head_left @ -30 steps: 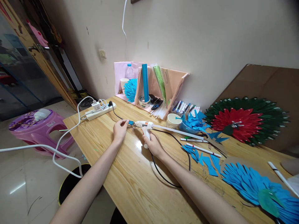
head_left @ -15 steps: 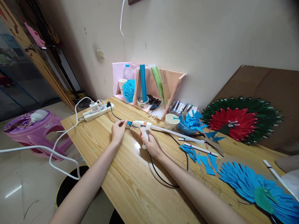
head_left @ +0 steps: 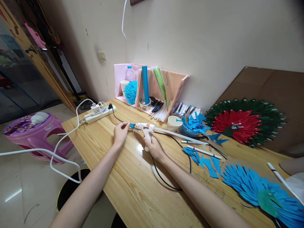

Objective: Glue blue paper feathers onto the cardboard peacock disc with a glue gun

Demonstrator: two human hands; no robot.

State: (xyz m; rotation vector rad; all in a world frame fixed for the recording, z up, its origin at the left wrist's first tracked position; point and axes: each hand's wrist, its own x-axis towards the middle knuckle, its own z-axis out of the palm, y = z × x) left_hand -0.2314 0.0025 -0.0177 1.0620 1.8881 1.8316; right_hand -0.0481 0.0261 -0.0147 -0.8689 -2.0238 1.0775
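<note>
In my right hand (head_left: 154,146) is a white hot glue gun (head_left: 147,133), gripped by its handle, its nozzle pointing left. A long clear glue stick (head_left: 180,136) sticks out of its back end. My left hand (head_left: 120,133) pinches a small blue paper piece (head_left: 132,125) between thumb and fingertips, right at the nozzle. Whether nozzle and paper touch, I cannot tell. The gun's black cord (head_left: 163,183) loops over the wooden table (head_left: 128,177) under my right forearm.
A power strip (head_left: 101,114) with plugs and white cables lies at the table's far left. Behind my hands stand a pink organizer (head_left: 180,83), a paper cup (head_left: 174,123) and a bowl of blue scraps (head_left: 190,129). At right lies a blue paper peacock (head_left: 256,186), near another person's arm (head_left: 288,167).
Both hands stay nearly in place. The blue paper piece at the nozzle has shifted very slightly; my right index finger appears to have moved a little at the trigger.
</note>
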